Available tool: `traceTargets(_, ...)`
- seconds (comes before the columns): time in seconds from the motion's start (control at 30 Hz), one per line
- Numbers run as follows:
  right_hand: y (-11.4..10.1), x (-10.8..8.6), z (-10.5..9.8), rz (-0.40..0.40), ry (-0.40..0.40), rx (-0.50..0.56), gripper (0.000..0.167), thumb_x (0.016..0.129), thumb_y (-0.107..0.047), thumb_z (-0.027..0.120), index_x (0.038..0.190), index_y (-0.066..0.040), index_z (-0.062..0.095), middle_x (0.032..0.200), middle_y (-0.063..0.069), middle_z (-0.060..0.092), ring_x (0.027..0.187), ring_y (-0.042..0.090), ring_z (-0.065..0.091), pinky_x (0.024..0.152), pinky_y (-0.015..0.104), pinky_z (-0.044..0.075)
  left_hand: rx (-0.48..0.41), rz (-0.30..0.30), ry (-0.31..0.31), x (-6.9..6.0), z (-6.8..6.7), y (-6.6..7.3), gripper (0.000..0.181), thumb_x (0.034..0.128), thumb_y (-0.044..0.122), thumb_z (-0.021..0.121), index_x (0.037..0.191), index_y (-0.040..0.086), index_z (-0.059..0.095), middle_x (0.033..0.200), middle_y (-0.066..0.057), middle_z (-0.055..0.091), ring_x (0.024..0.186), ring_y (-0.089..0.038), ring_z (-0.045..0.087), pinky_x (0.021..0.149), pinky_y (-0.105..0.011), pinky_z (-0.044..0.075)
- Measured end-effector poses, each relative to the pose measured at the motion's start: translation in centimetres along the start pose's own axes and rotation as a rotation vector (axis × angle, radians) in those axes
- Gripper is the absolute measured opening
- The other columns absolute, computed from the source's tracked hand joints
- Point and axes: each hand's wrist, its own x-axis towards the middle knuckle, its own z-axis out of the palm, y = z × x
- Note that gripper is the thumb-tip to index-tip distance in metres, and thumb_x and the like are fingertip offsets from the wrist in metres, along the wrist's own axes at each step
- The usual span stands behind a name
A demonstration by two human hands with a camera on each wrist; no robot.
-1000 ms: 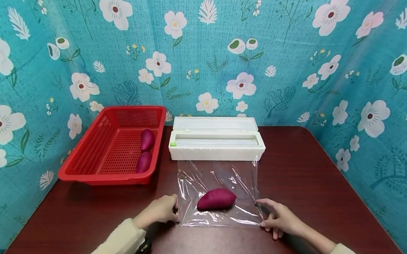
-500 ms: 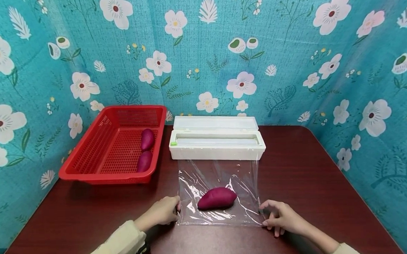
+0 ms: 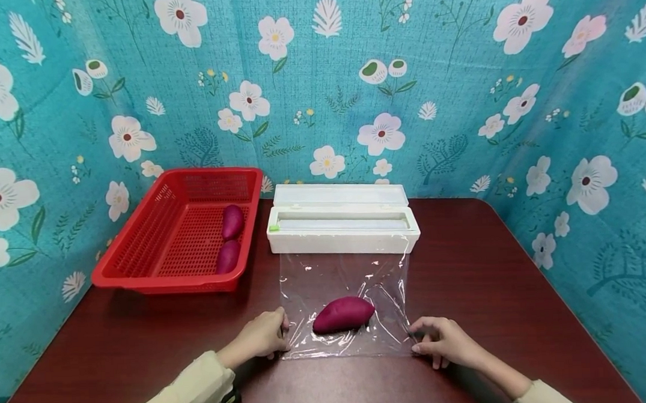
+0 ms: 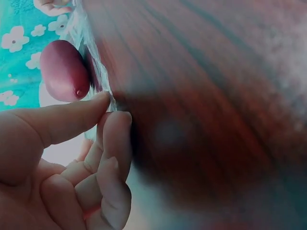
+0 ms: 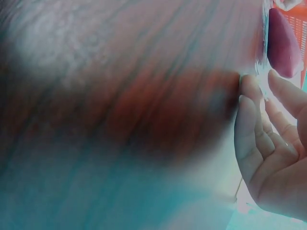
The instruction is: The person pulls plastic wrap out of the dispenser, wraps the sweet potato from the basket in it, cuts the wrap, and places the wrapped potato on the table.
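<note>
A purple sweet potato [image 3: 343,315] lies on a clear sheet of plastic wrap [image 3: 326,273], close to its near edge. The sheet runs out from the front of a white wrap dispenser [image 3: 346,242], whose lid stands open. At the near left corner, my left hand [image 3: 261,334] pinches the wrap between thumb and fingers, which the left wrist view shows close up. My right hand [image 3: 443,342] pinches the near right corner. In the right wrist view the sweet potato [image 5: 284,44] appears just beyond the fingertips of that hand [image 5: 268,143].
A red plastic basket [image 3: 166,281] stands at the left with two more purple sweet potatoes [image 3: 233,222] inside. Behind the dark wooden table [image 3: 466,267] hangs a blue floral curtain [image 3: 318,93]. A small green piece [image 3: 273,228] sits at the dispenser's left end.
Both hands stay at the near corners with only slight shifts. The creases and shine on the wrap have changed, and it looks smoother. The sweet potato has hardly moved.
</note>
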Motion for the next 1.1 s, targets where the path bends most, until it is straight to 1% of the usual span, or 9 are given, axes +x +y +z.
traceTargets(0.23,0.17,-0.08,0.15,-0.032,-0.025,0.013,0.029,0.078,-0.008,0.067,0.103,0.003,0.055,0.059,0.007,0.058,0.039,0.015,0.054,0.031,0.034,0.042,-0.062,0.035,0.016,-0.35,0.25,-0.38,0.032,0.0626,0.004,0.074,0.079,0.011,0.046,0.052,0.008,0.046,0.036,-0.005,0.047,0.044,-0.025,0.037)
traceTargets(0.37,0.13,-0.24,0.14,-0.046,-0.044,0.035,0.03,0.078,-0.008,0.067,0.103,0.004,0.054,0.058,0.008,0.057,0.039,0.015,0.055,0.032,0.033,0.042,-0.093,0.111,0.086,-0.44,0.37,-0.58,0.028,0.0618,0.001,0.071,0.077,0.009,0.048,0.053,0.009,0.044,0.043,-0.001,0.043,0.045,-0.022,0.036)
traceTargets(0.43,0.1,-0.3,0.13,-0.052,-0.053,0.055,0.03,0.079,-0.007,0.066,0.103,0.004,0.054,0.058,0.009,0.057,0.04,0.016,0.055,0.032,0.033,0.042,-0.151,0.134,0.108,-0.5,0.33,-0.56,0.026,0.0614,-0.003,0.068,0.077,0.007,0.049,0.053,0.008,0.043,0.044,-0.001,0.042,0.043,-0.021,0.037)
traceTargets(0.5,0.07,-0.37,0.13,-0.066,-0.061,0.074,0.03,0.079,-0.007,0.066,0.103,0.005,0.054,0.058,0.01,0.057,0.04,0.017,0.055,0.032,0.033,0.042,-0.239,0.136,0.099,-0.59,0.28,-0.45,0.024,0.0621,-0.007,0.064,0.076,0.004,0.049,0.052,0.006,0.045,0.042,-0.003,0.044,0.04,-0.021,0.04)
traceTargets(0.57,0.03,-0.43,0.14,-0.08,-0.07,0.09,0.029,0.079,-0.006,0.065,0.103,0.005,0.054,0.059,0.01,0.056,0.04,0.017,0.056,0.032,0.033,0.042,-0.323,0.11,0.072,-0.72,0.28,-0.31,0.021,0.0635,-0.009,0.06,0.076,0.002,0.047,0.05,0.004,0.046,0.038,-0.006,0.047,0.036,-0.023,0.042)
traceTargets(0.67,-0.04,-0.51,0.14,-0.092,-0.084,0.106,0.029,0.08,-0.005,0.065,0.104,0.006,0.053,0.059,0.008,0.056,0.041,0.016,0.056,0.032,0.032,0.042,-0.377,0.077,0.031,-0.84,0.43,-0.21,0.02,0.066,-0.01,0.057,0.075,0.002,0.044,0.049,0.001,0.047,0.036,-0.01,0.05,0.034,-0.027,0.043)
traceTargets(0.8,-0.23,-0.58,0.06,-0.089,-0.103,0.111,0.028,0.081,-0.006,0.064,0.104,0.006,0.053,0.06,0.006,0.057,0.042,0.015,0.056,0.033,0.032,0.043,-0.364,0.081,-0.006,-0.9,0.69,-0.34,0.021,0.0672,-0.011,0.055,0.08,0.003,0.045,0.05,0.0,0.047,0.035,-0.011,0.05,0.032,-0.028,0.042)
traceTargets(0.93,-0.39,-0.6,-0.13,-0.124,-0.107,0.097,0.022,0.082,-0.005,0.062,0.1,0.006,0.056,0.06,0.007,0.056,0.042,0.015,0.056,0.032,0.031,0.043,-0.317,0.111,-0.035,-0.96,0.61,-0.46,0.023,0.0669,-0.011,0.052,0.085,0.004,0.053,0.05,0.001,0.046,0.035,-0.009,0.048,0.032,-0.027,0.041)
traceTargets(1.1,-0.22,-0.52,-0.35,-0.149,-0.097,0.078,0.016,0.082,-0.004,0.062,0.095,0.006,0.059,0.059,0.009,0.056,0.041,0.016,0.056,0.032,0.031,0.042,-0.217,0.173,0.014,-1.0,0.23,-0.47,0.021,0.0645,-0.007,0.057,0.079,0.006,0.061,0.048,0.006,0.046,0.037,-0.004,0.046,0.041,-0.021,0.04)
